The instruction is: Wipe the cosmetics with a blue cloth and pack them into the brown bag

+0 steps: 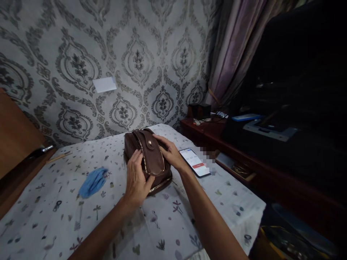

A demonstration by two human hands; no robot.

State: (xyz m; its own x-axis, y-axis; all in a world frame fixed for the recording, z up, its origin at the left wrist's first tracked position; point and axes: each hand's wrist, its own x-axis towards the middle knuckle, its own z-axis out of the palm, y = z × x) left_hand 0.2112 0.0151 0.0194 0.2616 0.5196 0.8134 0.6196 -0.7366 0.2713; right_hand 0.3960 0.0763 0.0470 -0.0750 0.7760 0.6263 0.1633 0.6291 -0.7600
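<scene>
A brown leather bag with gold-toned zips lies on the patterned sheet, its flap and round metal clasp facing up. My left hand grips the bag's near left side, fingers bent on the zip edge and thumb at the lower end of the flap. On the opposite side my right hand holds the bag by the zipped edge, index finger stretched along the top near the clasp. Some of its fingertips are hidden against the bag. Just right of that hand lies a phone with a lit screen.
A crumpled blue cloth lies left on the sheet. Wooden furniture borders the left. At right stands a dark red desk with an open drawer, beside a purple curtain. Patterned wallpaper is behind.
</scene>
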